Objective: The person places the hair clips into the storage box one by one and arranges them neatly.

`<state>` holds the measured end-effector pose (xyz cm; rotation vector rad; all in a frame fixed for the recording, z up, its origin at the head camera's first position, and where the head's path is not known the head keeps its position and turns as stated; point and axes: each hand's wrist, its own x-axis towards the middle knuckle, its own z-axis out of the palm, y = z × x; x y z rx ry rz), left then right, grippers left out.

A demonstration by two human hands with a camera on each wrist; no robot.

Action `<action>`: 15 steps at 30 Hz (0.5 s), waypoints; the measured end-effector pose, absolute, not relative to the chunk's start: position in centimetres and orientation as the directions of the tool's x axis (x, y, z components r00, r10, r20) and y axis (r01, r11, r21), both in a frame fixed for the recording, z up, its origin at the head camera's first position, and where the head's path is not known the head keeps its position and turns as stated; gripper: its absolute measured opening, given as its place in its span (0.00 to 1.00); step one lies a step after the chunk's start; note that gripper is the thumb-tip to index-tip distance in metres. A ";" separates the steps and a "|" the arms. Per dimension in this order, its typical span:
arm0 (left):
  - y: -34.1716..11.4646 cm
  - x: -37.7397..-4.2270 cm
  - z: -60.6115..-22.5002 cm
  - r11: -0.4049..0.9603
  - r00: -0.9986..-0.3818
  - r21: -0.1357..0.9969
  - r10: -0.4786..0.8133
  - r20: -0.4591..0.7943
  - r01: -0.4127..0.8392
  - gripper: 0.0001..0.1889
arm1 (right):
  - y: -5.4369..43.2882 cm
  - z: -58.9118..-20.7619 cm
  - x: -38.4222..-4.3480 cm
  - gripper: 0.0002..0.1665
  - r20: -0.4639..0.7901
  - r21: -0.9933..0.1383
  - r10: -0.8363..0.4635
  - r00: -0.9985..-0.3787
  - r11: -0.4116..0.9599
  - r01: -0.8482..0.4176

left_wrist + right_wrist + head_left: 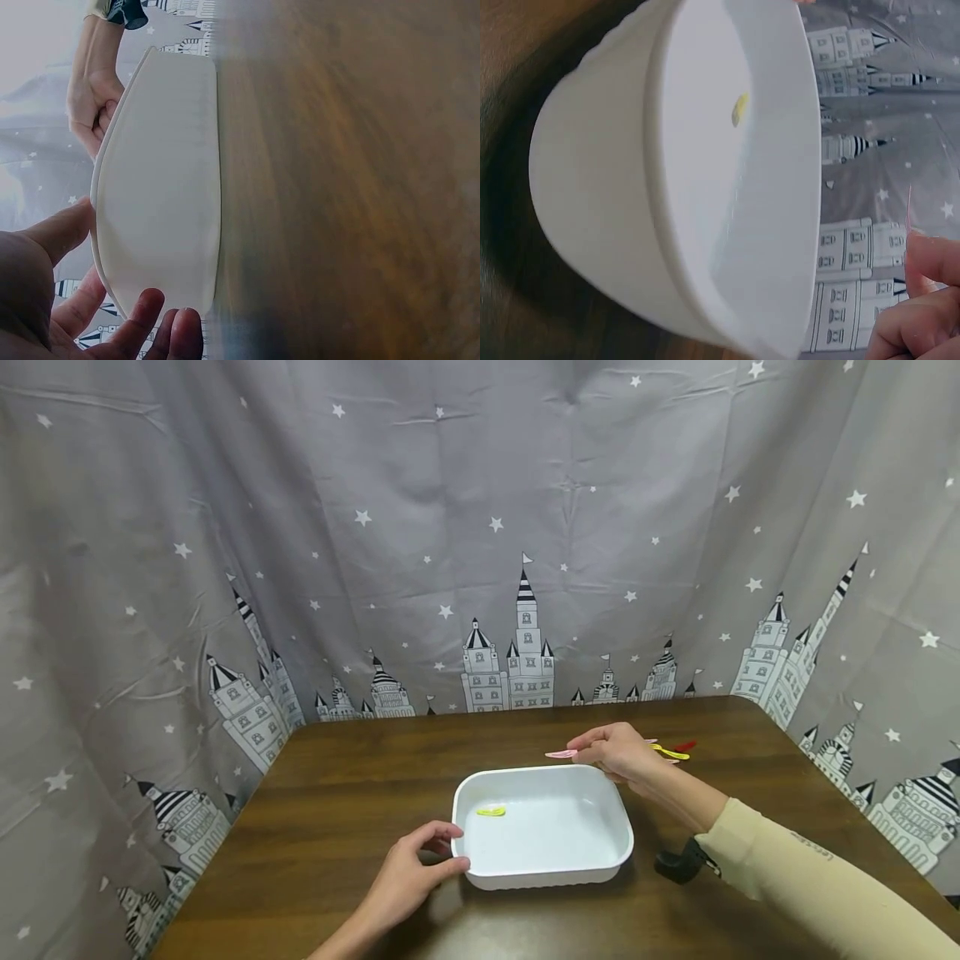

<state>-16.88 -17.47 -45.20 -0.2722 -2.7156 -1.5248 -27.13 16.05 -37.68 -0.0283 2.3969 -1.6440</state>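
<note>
A white plastic tub (543,878) stands on the table, with a yellow hair clip (491,812) lying inside toward its left end. My left hand (411,870) holds the tub's left end, thumb at the near corner and fingers along the rim and outer wall. Beyond the far right corner of the tub, my right hand (617,750) pinches a pink hair clip (560,754) by one end, its other end pointing left. In the right wrist view that pink clip (909,206) shows edge-on as a thin line above the fingertips.
Behind the right hand lie more clips: a yellow one (672,752), a red one (686,746) and pink ones partly hidden by the hand. The brown wooden table (330,793) ends at a grey curtain (390,568) printed with castles and stars.
</note>
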 end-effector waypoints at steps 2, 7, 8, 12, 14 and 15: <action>-17.5 -16.9 -45.2 0.512 -0.985 0.844 0.143 0.096 0.157 0.18 | 15.5 -37.9 -27.1 0.17 -0.193 -0.923 -0.143 -0.971 0.362 0.130; -17.4 -17.0 -45.0 0.514 -0.984 0.843 0.145 0.099 0.161 0.18 | 14.1 -38.6 -26.9 0.15 -0.201 -0.919 -0.107 -0.974 0.364 0.150; -17.4 -17.0 -45.0 0.512 -0.984 0.844 0.146 0.099 0.161 0.18 | 13.8 -38.8 -26.9 0.15 -0.199 -0.919 -0.101 -0.975 0.365 0.150; -17.5 -16.9 -45.1 0.511 -0.984 0.844 0.148 0.100 0.163 0.18 | 12.8 -39.2 -26.8 0.14 -0.206 -0.918 -0.103 -0.973 0.365 0.156; -17.5 -16.8 -45.1 0.510 -0.984 0.844 0.150 0.100 0.164 0.18 | 12.3 -39.2 -26.7 0.14 -0.210 -0.920 -0.109 -0.972 0.360 0.158; -17.6 -16.8 -45.1 0.509 -0.983 0.845 0.150 0.102 0.165 0.18 | 12.1 -39.2 -26.7 0.14 -0.212 -0.920 -0.109 -0.971 0.357 0.161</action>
